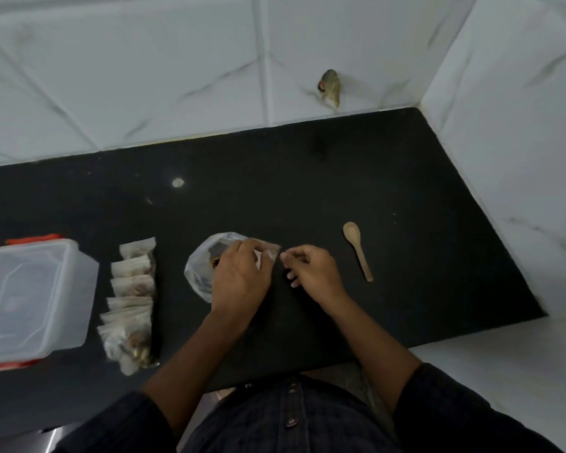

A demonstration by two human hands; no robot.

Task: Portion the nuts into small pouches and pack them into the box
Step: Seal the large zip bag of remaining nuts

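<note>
A small clear pouch (268, 253) lies on the black counter, pinched between both hands. My left hand (239, 276) grips its left part and covers most of it. My right hand (311, 269) pinches its right edge with curled fingers. Under my left hand sits a larger clear plastic bag (198, 269) with brown nuts inside. A row of several filled pouches (131, 302) lies to the left. Further left stands a translucent plastic box (30, 299) with a red lid beneath it.
A wooden spoon (358, 250) lies on the counter right of my right hand. White tiled walls close the back and right side; the counter's front edge (438, 341) runs near my body.
</note>
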